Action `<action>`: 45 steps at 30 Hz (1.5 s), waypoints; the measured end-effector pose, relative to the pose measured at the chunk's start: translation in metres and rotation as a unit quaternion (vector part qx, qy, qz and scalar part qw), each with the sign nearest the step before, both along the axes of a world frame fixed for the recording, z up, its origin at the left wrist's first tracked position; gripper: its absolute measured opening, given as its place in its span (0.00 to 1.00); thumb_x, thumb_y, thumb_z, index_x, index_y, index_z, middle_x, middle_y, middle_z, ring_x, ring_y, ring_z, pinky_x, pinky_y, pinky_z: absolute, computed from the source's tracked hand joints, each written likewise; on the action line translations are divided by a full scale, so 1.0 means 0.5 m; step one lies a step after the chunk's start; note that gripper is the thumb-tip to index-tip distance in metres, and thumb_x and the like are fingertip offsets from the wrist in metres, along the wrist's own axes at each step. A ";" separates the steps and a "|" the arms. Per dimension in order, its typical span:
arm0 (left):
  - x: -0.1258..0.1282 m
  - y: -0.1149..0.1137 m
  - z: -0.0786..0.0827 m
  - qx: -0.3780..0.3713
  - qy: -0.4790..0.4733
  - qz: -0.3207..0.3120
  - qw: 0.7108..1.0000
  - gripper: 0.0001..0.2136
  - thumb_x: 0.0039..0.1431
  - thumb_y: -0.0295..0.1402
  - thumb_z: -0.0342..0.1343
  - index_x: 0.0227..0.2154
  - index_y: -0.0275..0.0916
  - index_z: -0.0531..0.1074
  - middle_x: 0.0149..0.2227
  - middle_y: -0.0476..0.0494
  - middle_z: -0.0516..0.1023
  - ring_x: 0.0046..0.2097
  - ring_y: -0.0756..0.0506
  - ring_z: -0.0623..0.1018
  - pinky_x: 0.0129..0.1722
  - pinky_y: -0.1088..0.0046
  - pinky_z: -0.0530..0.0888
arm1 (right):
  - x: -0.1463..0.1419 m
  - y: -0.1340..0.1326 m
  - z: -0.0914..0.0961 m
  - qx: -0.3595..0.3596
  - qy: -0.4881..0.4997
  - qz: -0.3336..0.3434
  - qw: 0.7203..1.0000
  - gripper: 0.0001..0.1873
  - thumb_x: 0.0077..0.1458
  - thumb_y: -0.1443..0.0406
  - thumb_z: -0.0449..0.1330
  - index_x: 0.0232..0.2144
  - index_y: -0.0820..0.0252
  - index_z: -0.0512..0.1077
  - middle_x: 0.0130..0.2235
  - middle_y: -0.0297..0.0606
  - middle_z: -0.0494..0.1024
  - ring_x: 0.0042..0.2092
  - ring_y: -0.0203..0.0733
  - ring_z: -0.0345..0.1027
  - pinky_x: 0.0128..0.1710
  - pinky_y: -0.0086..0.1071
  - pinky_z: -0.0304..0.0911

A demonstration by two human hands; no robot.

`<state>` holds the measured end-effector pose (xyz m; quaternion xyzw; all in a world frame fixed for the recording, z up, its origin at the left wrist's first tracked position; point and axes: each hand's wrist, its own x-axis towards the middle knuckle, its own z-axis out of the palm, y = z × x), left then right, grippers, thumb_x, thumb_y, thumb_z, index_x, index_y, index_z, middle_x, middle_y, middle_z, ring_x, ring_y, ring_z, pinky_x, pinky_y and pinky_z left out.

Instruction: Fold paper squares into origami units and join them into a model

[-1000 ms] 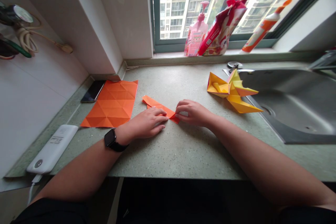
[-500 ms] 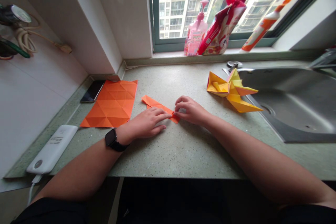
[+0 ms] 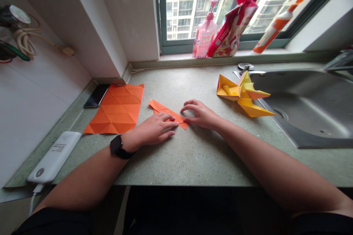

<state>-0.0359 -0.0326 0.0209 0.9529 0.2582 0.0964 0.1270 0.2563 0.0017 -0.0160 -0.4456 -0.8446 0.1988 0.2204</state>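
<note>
A narrow strip of folded orange paper lies slantwise on the counter between my hands. My left hand rests flat over its near side, fingers stretched out and pressing on it, and hides part of it. At the strip's right end my right hand has thumb and index finger apart, the thumb tip touching the paper's edge. To the left lies a creased orange sheet, spread out and marked with a grid of fold lines. A yellow origami piece with pointed flaps sits to the right, beside the sink.
A phone lies partly under the creased sheet. Nearer is a white power bank with a cable. At right is the steel sink. A pump bottle, a red bag and an orange-white bottle stand on the windowsill.
My right thumb and index finger have parted from their pinch at the strip's right end, which now lies flatter. My left hand has stayed on the paper.
</note>
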 end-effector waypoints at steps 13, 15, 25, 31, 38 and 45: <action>0.004 0.004 0.012 -0.022 -0.010 0.004 1.000 0.08 0.75 0.33 0.56 0.51 0.39 0.78 0.52 0.37 0.82 0.52 0.38 0.80 0.56 0.57 0.77 | -0.047 -0.014 -0.023 0.030 -0.057 -0.063 0.996 0.26 0.59 0.49 0.75 0.57 0.44 0.79 0.66 0.47 0.72 0.69 0.64 0.64 0.73 0.70 0.53; 0.004 0.003 0.011 -0.026 -0.013 0.013 0.999 0.08 0.75 0.34 0.57 0.51 0.39 0.76 0.51 0.38 0.81 0.51 0.39 0.80 0.55 0.57 0.77 | -0.051 -0.014 -0.028 0.035 -0.056 -0.070 0.995 0.27 0.59 0.48 0.75 0.57 0.44 0.78 0.67 0.47 0.72 0.70 0.65 0.63 0.73 0.72 0.51; 0.003 0.000 0.010 -0.006 0.004 0.004 1.000 0.18 0.76 0.38 0.58 0.63 0.43 0.75 0.58 0.37 0.79 0.59 0.36 0.78 0.63 0.53 0.74 | -0.007 0.013 -0.033 -0.005 -0.074 -0.054 0.996 0.37 0.57 0.45 0.76 0.64 0.45 0.75 0.73 0.51 0.65 0.76 0.71 0.54 0.74 0.69 0.53; 0.002 0.001 0.006 0.009 0.016 0.004 1.000 0.16 0.76 0.40 0.58 0.61 0.43 0.78 0.59 0.36 0.79 0.60 0.35 0.77 0.64 0.53 0.74 | 0.040 0.031 -0.031 -0.024 -0.082 -0.046 0.995 0.43 0.54 0.44 0.77 0.67 0.43 0.73 0.75 0.49 0.65 0.77 0.71 0.53 0.75 0.68 0.54; 0.001 0.002 0.010 -0.004 0.001 0.002 1.000 0.13 0.76 0.38 0.58 0.57 0.42 0.80 0.59 0.36 0.80 0.60 0.36 0.78 0.64 0.53 0.75 | 0.044 0.031 -0.020 -0.039 -0.088 -0.043 0.994 0.44 0.53 0.45 0.77 0.68 0.46 0.73 0.76 0.51 0.64 0.78 0.71 0.52 0.76 0.68 0.53; 0.004 0.002 0.018 -0.010 -0.005 -0.001 1.000 0.10 0.76 0.36 0.58 0.52 0.40 0.81 0.58 0.37 0.81 0.60 0.36 0.79 0.63 0.54 0.75 | 0.027 0.025 -0.002 -0.073 -0.109 -0.053 0.990 0.45 0.55 0.43 0.75 0.70 0.47 0.72 0.79 0.50 0.58 0.80 0.69 0.46 0.78 0.65 0.44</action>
